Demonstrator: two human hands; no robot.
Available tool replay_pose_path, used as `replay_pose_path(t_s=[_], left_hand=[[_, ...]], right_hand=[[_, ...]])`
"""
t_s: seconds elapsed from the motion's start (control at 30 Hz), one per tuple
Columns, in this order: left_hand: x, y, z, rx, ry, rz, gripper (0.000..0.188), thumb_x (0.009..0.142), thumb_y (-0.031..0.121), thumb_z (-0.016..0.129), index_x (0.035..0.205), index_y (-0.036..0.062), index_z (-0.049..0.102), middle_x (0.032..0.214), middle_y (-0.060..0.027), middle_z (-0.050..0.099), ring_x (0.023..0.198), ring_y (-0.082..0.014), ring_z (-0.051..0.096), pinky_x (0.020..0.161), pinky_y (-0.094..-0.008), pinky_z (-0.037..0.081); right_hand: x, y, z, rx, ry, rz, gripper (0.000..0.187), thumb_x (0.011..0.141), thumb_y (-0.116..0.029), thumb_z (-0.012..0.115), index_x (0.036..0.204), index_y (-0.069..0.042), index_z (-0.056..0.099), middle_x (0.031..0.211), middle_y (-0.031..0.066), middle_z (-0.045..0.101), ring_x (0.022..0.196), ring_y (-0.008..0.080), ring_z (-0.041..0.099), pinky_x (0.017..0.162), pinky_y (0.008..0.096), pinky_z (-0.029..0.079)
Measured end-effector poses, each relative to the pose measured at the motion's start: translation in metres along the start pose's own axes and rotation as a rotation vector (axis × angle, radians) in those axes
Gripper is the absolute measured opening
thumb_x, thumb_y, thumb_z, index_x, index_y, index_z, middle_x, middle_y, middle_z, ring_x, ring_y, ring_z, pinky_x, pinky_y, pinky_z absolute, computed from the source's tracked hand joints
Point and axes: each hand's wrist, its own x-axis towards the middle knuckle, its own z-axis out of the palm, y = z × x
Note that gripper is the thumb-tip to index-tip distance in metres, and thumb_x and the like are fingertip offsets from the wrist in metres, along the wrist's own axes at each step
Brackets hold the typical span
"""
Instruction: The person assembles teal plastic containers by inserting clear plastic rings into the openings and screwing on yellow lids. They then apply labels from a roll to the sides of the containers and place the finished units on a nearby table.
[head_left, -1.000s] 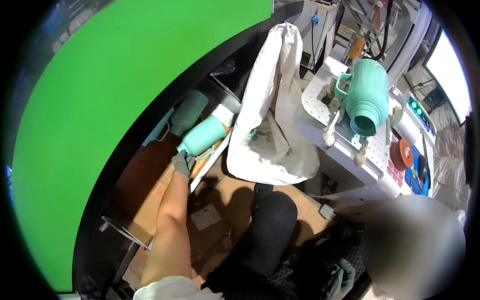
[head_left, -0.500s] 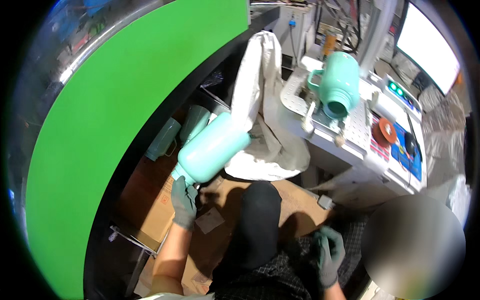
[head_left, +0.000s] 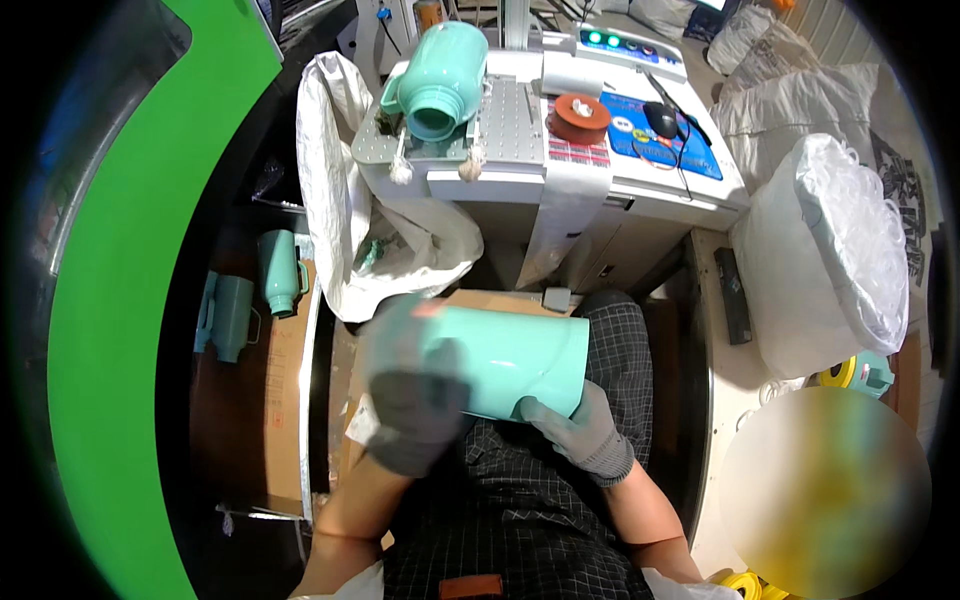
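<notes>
A mint-green plastic flask body [head_left: 515, 355] lies on its side above my lap. My right hand [head_left: 582, 432], in a grey knitted glove, grips its lower right end with the fingers curled at the edge. At the flask's left end is my gloved left hand [head_left: 415, 395], smeared by motion; its fingers cannot be made out, and it hides that end. Another mint-green flask with a side handle [head_left: 447, 75] rests on a perforated metal plate [head_left: 515, 115] on the workbench, its open neck facing me.
At the left, several mint-green flasks [head_left: 280, 270] lie in a cardboard-lined bin beside a green machine panel [head_left: 100, 330]. A white sack [head_left: 335, 190] hangs open ahead. The bench carries an orange spool [head_left: 578, 120] and a black mouse [head_left: 660, 119]. A stuffed white bag [head_left: 820, 260] stands right.
My left hand has brought the flask from the bin side to my lap. My right hand has come up and taken hold of its right end. The view has swung right.
</notes>
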Motion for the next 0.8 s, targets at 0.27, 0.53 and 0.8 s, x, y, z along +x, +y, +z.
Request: replay_pose_path(t_s=[0.27, 0.53, 0.8], left_hand=[[0.044, 0.045, 0.048, 0.099, -0.551, -0.098, 0.044, 0.09, 0.006, 0.061, 0.134, 0.0076, 0.059, 0.105, -0.0113, 0.07, 0.085, -0.0294, 0.072, 0.069, -0.0412, 0.058], [0.05, -0.049, 0.014, 0.145, 0.015, -0.211, 0.054, 0.09, 0.008, 0.067, 0.142, -0.0003, 0.052, 0.121, -0.0184, 0.067, 0.105, -0.0271, 0.07, 0.086, -0.0374, 0.059], [-0.012, -0.043, -0.011, -0.919, -0.117, -0.809, 0.083, 0.073, 0.026, 0.091, 0.142, -0.001, 0.055, 0.128, -0.0102, 0.063, 0.113, -0.0205, 0.064, 0.1, -0.038, 0.053]], right_hand=[[-0.014, 0.03, 0.022, -0.224, 0.056, -0.332, 0.032, 0.092, -0.02, 0.078, 0.116, 0.0, 0.071, 0.099, 0.0172, 0.076, 0.088, 0.032, 0.076, 0.076, 0.0399, 0.059], [-0.014, 0.02, 0.017, 0.088, 0.172, -0.17, 0.031, 0.095, -0.025, 0.079, 0.111, 0.001, 0.074, 0.1, 0.0111, 0.077, 0.089, 0.0203, 0.074, 0.078, 0.0341, 0.06], [-0.026, 0.106, 0.023, 0.068, -0.038, -0.124, 0.042, 0.093, -0.015, 0.081, 0.129, 0.0, 0.064, 0.12, 0.0087, 0.07, 0.103, 0.0165, 0.065, 0.089, 0.0335, 0.056]])
